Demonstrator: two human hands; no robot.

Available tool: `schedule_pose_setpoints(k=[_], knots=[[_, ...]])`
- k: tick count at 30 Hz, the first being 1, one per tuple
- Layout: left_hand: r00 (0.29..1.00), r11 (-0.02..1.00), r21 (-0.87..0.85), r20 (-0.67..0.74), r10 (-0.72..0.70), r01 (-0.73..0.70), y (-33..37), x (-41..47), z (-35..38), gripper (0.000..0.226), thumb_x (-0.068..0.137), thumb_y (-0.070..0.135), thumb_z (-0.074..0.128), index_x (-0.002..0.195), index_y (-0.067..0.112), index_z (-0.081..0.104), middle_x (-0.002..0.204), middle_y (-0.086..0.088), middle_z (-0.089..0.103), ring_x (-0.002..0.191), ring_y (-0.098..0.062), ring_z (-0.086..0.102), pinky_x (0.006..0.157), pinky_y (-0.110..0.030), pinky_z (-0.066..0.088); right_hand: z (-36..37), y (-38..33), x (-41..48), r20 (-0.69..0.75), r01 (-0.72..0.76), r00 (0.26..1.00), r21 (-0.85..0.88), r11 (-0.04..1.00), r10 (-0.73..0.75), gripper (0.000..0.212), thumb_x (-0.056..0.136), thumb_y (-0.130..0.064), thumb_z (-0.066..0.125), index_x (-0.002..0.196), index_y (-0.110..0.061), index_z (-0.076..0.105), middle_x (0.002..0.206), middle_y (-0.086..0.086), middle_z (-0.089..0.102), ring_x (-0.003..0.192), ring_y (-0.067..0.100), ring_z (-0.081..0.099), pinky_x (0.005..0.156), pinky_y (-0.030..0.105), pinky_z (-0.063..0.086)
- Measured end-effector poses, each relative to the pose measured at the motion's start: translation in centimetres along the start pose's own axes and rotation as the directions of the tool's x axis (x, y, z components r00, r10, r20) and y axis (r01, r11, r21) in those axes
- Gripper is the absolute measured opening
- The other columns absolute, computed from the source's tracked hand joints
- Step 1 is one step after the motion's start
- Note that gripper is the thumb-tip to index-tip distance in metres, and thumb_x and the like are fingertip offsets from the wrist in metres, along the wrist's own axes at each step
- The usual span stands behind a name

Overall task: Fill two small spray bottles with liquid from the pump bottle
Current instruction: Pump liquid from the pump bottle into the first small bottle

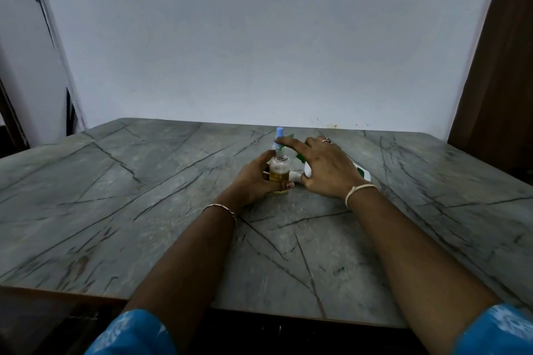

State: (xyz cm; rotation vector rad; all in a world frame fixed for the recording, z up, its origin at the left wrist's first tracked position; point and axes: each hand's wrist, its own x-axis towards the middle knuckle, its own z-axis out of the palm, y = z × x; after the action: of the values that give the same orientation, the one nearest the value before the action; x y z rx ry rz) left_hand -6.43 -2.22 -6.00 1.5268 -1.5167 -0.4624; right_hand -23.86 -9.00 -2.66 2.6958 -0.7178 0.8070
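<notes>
left hand (256, 179) gripping spray bottle (279, 171), right hand (326, 166) fingers at cap (279, 133)

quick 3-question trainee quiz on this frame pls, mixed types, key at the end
1. True or false: the left hand grips the small spray bottle, which stands upright on the table.
2. What does the index finger of the right hand touch? A) the blue spray head B) the wall switch C) the other wrist
3. Fill in: the white and green pump bottle is partly hidden behind the ____ hand.

Key: 1 true; 2 A; 3 right.
</notes>
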Motion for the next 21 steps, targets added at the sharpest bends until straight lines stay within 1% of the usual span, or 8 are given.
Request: schedule_pose_setpoints(k=[1,3,6,8,10,13,18,21], knots=[[1.000,1.000,0.006,-0.002,0.003,-0.003,0.00,-0.01,0.02,0.082,0.069,0.027,0.084,0.139,0.023,0.041,0.119,-0.006,0.065,0.102,-0.020,0.066,0.095,-0.041,0.052,0.00,0.02,-0.02,0.003,0.001,1.000,-0.006,1.000,-0.001,0.081,0.082,-0.037,0.069,0.148,-0.044,0.022,0.087,-0.005,0.042,0.091,0.019,0.047,0.082,0.036,0.045],[1.000,1.000,0.010,-0.006,0.015,-0.015,0.07,-0.07,0.04,0.081,0.069,0.026,0.084,0.139,0.024,0.042,0.117,-0.005,0.065,0.100,-0.018,0.066,0.094,-0.041,0.053,-0.06,-0.05,0.00,0.010,-0.010,1.000,0.000,1.000,0.010,0.077,0.081,-0.036,0.069,0.145,-0.041,0.026,0.088,-0.004,0.044,0.094,0.022,0.050,0.084,0.037,0.046],[1.000,1.000,0.009,-0.006,0.024,-0.024,0.01,-0.01,-0.01,0.079,0.069,0.026,0.084,0.137,0.026,0.043,0.117,-0.005,0.066,0.100,-0.019,0.066,0.093,-0.041,0.053,-0.11,-0.32,0.29,0.003,-0.038,0.999,0.052,0.998,0.038,0.069,0.078,-0.033,0.069,0.139,-0.034,0.036,0.096,0.000,0.055,0.101,0.026,0.052,0.087,0.041,0.046],[1.000,1.000,0.013,-0.006,0.023,-0.023,-0.04,-0.02,0.00,0.079,0.069,0.026,0.084,0.137,0.026,0.043,0.117,-0.005,0.066,0.101,-0.020,0.066,0.093,-0.042,0.053,-0.03,-0.53,0.44,-0.002,-0.050,0.999,0.068,0.996,0.051,0.067,0.076,-0.031,0.070,0.135,-0.032,0.038,0.103,0.002,0.060,0.103,0.027,0.053,0.088,0.043,0.047],[1.000,1.000,0.000,-0.011,0.018,-0.018,-0.01,-0.03,-0.04,0.079,0.069,0.025,0.084,0.137,0.026,0.044,0.116,-0.005,0.066,0.100,-0.019,0.066,0.094,-0.040,0.053,0.01,-0.59,0.54,-0.010,-0.056,0.998,0.071,0.996,0.057,0.067,0.075,-0.030,0.070,0.134,-0.032,0.039,0.105,0.003,0.061,0.103,0.027,0.053,0.089,0.044,0.047],[1.000,1.000,-0.002,-0.012,0.018,-0.018,0.04,-0.09,-0.03,0.079,0.069,0.026,0.084,0.137,0.027,0.044,0.115,-0.004,0.067,0.099,-0.017,0.067,0.094,-0.038,0.053,0.10,-0.43,0.45,-0.012,-0.051,0.999,0.058,0.997,0.051,0.069,0.076,-0.028,0.068,0.136,-0.034,0.037,0.101,0.002,0.060,0.101,0.026,0.052,0.086,0.043,0.047],[1.000,1.000,0.017,-0.010,0.022,-0.022,-0.03,0.00,-0.01,0.076,0.068,0.030,0.084,0.133,0.031,0.044,0.115,-0.001,0.067,0.100,-0.015,0.066,0.094,-0.039,0.053,0.18,0.03,0.15,0.002,-0.030,1.000,0.026,0.999,0.030,0.078,0.078,-0.035,0.071,0.143,-0.041,0.028,0.095,-0.001,0.056,0.099,0.023,0.052,0.085,0.041,0.047],[1.000,1.000,0.006,-0.010,0.011,-0.011,-0.19,0.07,-0.05,0.080,0.068,0.030,0.084,0.137,0.028,0.043,0.116,-0.003,0.066,0.100,-0.017,0.066,0.094,-0.039,0.053,0.20,-0.05,0.18,0.001,-0.031,1.000,0.027,0.999,0.031,0.076,0.078,-0.034,0.070,0.142,-0.041,0.030,0.094,-0.002,0.055,0.099,0.023,0.052,0.085,0.041,0.047]])
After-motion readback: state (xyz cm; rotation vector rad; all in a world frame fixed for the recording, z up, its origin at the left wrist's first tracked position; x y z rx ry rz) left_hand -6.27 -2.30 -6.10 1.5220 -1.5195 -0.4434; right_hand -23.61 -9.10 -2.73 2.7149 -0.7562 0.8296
